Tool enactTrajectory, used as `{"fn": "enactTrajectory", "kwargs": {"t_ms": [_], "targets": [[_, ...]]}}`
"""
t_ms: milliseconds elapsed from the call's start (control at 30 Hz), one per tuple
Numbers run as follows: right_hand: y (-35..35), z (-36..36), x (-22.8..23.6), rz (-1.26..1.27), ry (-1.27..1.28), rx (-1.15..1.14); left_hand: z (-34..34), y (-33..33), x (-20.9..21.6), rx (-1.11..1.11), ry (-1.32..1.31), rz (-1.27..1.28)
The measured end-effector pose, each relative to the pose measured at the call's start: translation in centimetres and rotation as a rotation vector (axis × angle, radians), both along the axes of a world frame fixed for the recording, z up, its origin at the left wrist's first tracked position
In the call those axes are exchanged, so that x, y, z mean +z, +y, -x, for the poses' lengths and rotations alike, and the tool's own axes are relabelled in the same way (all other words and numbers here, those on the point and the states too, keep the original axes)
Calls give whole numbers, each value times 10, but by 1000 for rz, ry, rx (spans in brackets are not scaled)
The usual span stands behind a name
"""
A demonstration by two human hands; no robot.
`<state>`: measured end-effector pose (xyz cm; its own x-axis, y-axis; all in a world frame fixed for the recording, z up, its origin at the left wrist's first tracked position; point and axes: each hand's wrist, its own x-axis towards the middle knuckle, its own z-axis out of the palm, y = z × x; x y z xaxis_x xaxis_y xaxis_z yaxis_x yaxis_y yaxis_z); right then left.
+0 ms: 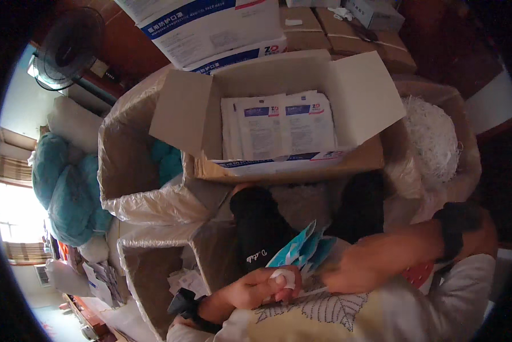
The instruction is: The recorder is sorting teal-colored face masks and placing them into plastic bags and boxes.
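My left hand is closed low in front of my body, around the lower end of a small bunch of blue-and-white face masks. The masks stand up fanned from its grip. Something white lies at the thumb and fingertips; I cannot make out whether it is a wrap or part of the masks. Just right of the bunch, my right hand is smeared by motion, with its fingers pointing toward the left hand. Thin white strands show between the two hands. What the right fingers hold, if anything, cannot be made out.
Ahead stands an opened carton with flat white packets inside. Plastic-lined boxes flank it: one with blue items, one with white strands, another at lower left. Stacked cartons and a fan stand behind.
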<state>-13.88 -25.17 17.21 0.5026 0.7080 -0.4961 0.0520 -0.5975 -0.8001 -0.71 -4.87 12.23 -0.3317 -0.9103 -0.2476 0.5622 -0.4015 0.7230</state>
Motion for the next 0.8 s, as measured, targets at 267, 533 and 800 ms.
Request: {"fn": "enactTrajectory", "kwargs": {"t_ms": [267, 533, 800], "targets": [[-21, 33, -2, -30, 149, -116, 6, -9, 13, -97, -69, 11], [-61, 34, 2, 64, 178, -215, 4, 12, -16, 238, 174, 3], [-34, -6, -52, -546, 359, -1016, -27, -60, -22, 943, 931, -76]]}}
